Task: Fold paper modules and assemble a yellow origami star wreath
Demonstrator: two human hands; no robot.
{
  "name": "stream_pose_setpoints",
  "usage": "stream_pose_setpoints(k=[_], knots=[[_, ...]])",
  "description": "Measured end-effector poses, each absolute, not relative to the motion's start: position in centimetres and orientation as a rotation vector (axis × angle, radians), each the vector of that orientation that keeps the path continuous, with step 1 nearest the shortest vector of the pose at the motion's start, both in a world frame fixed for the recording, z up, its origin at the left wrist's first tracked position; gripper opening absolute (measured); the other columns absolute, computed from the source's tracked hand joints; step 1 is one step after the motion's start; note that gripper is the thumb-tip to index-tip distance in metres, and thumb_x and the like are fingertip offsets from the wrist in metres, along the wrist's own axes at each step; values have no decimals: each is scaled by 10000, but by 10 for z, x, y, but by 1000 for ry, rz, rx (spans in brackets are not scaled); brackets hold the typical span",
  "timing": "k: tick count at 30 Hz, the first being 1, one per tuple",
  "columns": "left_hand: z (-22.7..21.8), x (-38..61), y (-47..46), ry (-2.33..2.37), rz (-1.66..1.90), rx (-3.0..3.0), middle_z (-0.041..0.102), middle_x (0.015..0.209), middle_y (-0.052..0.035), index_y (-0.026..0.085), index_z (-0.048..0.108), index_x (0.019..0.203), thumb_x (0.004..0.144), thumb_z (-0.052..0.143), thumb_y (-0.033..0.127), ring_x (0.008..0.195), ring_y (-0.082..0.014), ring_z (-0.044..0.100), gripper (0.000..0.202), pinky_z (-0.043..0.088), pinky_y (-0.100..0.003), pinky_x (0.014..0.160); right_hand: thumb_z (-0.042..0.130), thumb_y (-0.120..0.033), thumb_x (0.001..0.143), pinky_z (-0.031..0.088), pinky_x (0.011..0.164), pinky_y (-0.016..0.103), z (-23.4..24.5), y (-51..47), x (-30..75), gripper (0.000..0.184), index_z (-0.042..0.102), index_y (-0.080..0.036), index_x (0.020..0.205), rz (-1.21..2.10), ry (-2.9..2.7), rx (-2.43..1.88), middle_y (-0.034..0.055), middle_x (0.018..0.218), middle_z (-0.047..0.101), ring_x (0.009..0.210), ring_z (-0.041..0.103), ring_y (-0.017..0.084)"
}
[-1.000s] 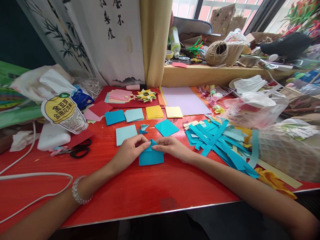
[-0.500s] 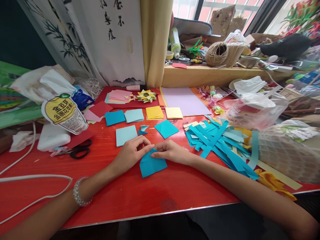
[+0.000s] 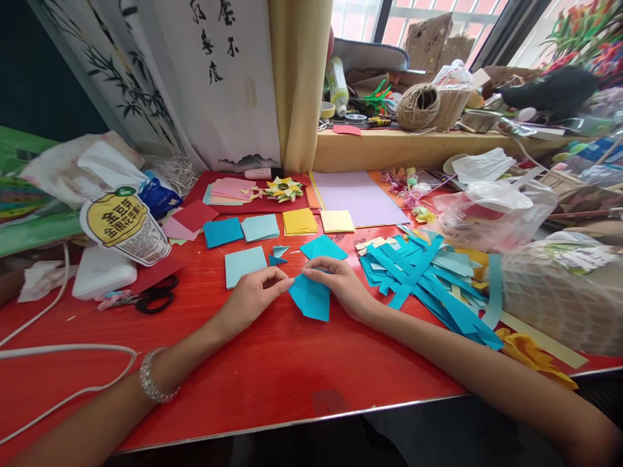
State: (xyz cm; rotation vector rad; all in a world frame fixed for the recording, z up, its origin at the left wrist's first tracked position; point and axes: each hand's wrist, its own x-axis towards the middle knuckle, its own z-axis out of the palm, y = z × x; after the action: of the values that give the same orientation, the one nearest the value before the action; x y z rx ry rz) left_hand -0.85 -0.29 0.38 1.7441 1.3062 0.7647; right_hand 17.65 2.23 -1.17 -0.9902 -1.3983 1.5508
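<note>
A creased sheet of blue origami paper is held a little above the red table, its lower edge tilted toward me. My right hand pinches its top edge between thumb and fingers. At the paper's upper left corner, the closed thumb and fingertips of my left hand grip it. Just beyond my hands lie a flat blue paper square and a small folded blue paper piece. A pale blue stack of squares sits behind my left hand.
Cut blue paper strips are heaped on the right. Yellow squares, cream squares and a folded paper ring lie farther back. Black-handled scissors and a white cable are at left; a plastic bag stands right.
Both hands have shifted the blue sheet up and to the right. It has turned, and its crease now shows. My right hand has risen, partly covering the flat blue square's near edge.
</note>
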Motion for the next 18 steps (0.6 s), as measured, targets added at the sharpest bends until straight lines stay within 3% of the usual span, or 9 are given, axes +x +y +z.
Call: stream_pose_setpoints(k=[4, 8, 11, 18], knots=[[4, -10, -2, 1389, 883, 1743, 527, 709, 24, 182, 542, 750, 831, 475, 433, 638, -108, 451, 272, 356, -222, 594, 686, -341, 684, 446, 646, 259, -13, 23, 176, 282, 589, -186, 899, 1674, -1244, -916, 6, 814, 618, 695, 559, 116], [4, -9, -1, 1302, 796, 1805, 553, 760, 13, 182, 554, 775, 813, 504, 417, 692, -123, 477, 243, 373, -234, 635, 685, -320, 681, 426, 584, 229, -13, 22, 176, 227, 566, -164, 797, 1707, -1279, -929, -15, 724, 584, 625, 530, 89], [4, -8, -2, 1280, 741, 1750, 529, 694, 21, 181, 555, 753, 809, 502, 429, 632, -113, 457, 260, 363, -227, 586, 692, -317, 669, 409, 563, 220, -14, 22, 176, 234, 571, -168, 802, 1690, -1384, -943, -26, 707, 564, 615, 510, 84], [6, -9, -2, 1271, 757, 1552, 439, 543, 40, 174, 512, 654, 792, 518, 416, 510, -93, 413, 279, 324, -215, 491, 691, -334, 670, 447, 745, 308, -15, 23, 179, 238, 682, -185, 856, 1550, -1262, -1003, 32, 911, 662, 816, 571, 154]])
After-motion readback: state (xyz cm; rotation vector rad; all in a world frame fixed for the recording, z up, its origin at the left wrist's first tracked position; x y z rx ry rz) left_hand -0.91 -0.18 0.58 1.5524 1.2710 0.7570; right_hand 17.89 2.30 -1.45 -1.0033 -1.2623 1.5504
